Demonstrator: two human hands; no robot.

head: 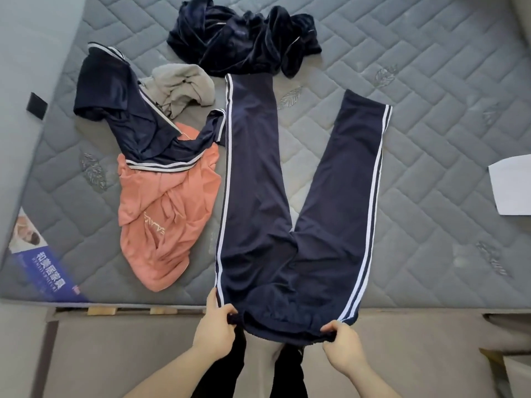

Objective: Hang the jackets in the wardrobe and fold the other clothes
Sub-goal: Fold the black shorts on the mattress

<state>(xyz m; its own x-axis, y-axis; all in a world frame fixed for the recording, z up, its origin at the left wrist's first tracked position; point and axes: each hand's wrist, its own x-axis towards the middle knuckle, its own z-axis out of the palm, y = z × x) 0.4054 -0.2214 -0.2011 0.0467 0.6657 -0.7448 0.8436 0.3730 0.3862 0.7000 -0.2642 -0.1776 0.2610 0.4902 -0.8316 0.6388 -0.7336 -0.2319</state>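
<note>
Navy track pants (267,202) spread flat on the grey mattress (431,110), legs fanned apart; left hand (214,326) and right hand (343,344) each pinching a waistband corner at the near edge (waistband hangs just off it); crumpled clothes pile (161,173) to the left.
</note>
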